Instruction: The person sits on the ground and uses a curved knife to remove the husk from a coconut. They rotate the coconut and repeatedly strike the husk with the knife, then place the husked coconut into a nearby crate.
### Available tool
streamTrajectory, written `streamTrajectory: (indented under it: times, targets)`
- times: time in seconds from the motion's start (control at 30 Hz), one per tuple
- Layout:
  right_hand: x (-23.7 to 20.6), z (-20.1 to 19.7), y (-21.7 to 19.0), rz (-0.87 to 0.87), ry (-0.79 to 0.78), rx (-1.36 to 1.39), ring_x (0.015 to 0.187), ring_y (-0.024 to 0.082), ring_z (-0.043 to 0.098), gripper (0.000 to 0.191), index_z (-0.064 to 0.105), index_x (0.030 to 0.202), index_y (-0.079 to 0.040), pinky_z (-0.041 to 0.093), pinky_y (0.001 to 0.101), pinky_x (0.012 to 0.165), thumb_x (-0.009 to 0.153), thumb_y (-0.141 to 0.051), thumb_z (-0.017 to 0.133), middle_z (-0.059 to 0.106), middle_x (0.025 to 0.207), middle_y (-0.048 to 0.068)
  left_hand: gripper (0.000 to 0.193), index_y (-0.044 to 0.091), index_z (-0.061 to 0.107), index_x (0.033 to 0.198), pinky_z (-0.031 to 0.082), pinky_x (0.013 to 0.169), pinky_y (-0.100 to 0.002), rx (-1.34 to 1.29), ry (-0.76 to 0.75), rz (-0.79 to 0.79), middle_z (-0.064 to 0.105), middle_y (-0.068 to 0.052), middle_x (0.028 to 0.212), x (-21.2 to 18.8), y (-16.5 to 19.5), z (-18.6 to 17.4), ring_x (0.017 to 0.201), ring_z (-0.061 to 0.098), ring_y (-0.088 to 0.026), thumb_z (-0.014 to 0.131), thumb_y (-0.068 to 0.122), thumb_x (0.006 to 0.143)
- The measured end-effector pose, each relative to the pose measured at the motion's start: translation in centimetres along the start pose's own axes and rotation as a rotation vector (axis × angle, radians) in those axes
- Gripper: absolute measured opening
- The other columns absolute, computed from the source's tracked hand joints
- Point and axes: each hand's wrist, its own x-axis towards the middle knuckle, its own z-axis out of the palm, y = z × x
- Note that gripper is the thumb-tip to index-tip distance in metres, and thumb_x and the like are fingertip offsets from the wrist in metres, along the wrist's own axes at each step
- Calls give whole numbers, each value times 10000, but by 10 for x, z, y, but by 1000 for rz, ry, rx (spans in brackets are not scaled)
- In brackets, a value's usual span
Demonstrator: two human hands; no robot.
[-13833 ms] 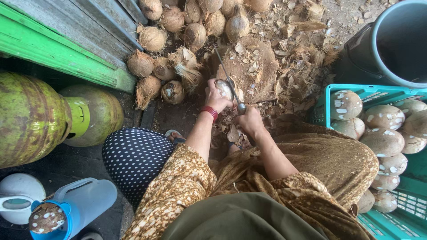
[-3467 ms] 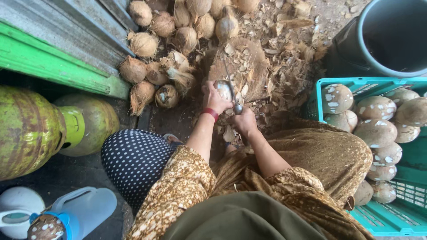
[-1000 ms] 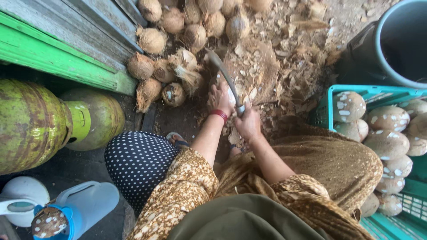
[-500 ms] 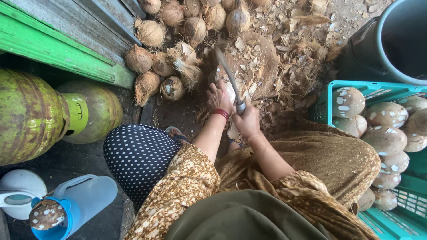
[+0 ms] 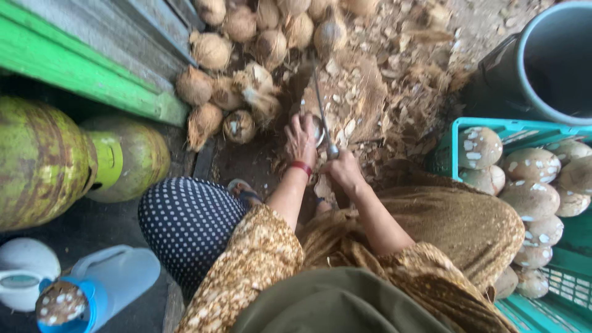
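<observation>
Nearest the camera sit an olive garment and patterned brown sleeves, with a dark polka-dot cushion (image 5: 188,225) at eight o'clock on a dark, grimy floor. At the lower left corner stand a pale blue plastic jug (image 5: 102,287) with a speckled coconut piece on its mouth and a white rounded container (image 5: 18,277) beside it. Just above them, at nine o'clock, lie two rusty green gas cylinders (image 5: 43,160), smooth and bulging. At three to four o'clock a teal plastic crate (image 5: 555,290) with a gridded wall holds peeled coconuts (image 5: 530,197), brown and mottled with white patches. In the middle, the left hand (image 5: 301,140), a red band at its wrist, has its fingers curled around a small coconut (image 5: 317,129), pressing it onto the chip-strewn ground. The right hand (image 5: 343,171) is clenched tight on the handle of a knife (image 5: 322,114), whose thin blade points toward twelve o'clock over the coconut. Beyond, the ground is littered with dry fibrous husk scraps (image 5: 394,92). From eleven to twelve o'clock lies a heap of hairy husked coconuts (image 5: 246,61) against a green-painted wooden ledge (image 5: 80,74) under grey corrugated sheeting. At two o'clock stands a dark blue-rimmed barrel (image 5: 549,68).
</observation>
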Motion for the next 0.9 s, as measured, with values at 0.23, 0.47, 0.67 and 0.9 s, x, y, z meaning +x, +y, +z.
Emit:
streamTrajectory:
  times: [0.23,0.47,0.67,0.9]
  targets:
    - [-6,0,18,-360,235,-72,666,234,654,261,638,1000,43,554,387,641,797,-86,739,699,779,149,823,153,301,1516,634,785,-473,56,-91,-37,388,-171,1464,-10,-9,25,1210,536,-476,619,-26,778]
    - [40,24,46,-15,35,-100,704,251,712,297,720,976,38,575,398,657,702,-70,764,745,809,170,691,185,397,1408,608,829,-525,0,2,-67,461,-163,1425,-13,-16,17,1250,549,-429,737,-20,842]
    - [20,4,20,-87,36,-211,827,273,729,412,701,1073,41,585,391,771,700,-112,784,754,922,206,932,173,394,1332,558,912,-534,-296,32,7,489,-179,1314,-10,-21,10,1186,526,-438,829,-60,542]
    - [-8,-17,-1,-191,81,-179,799,245,719,422,665,1077,50,589,375,751,690,-73,783,720,919,183,747,186,386,1404,615,838,-497,-111,68,34,464,-153,1399,-14,-2,31,1265,524,-410,769,-10,794]
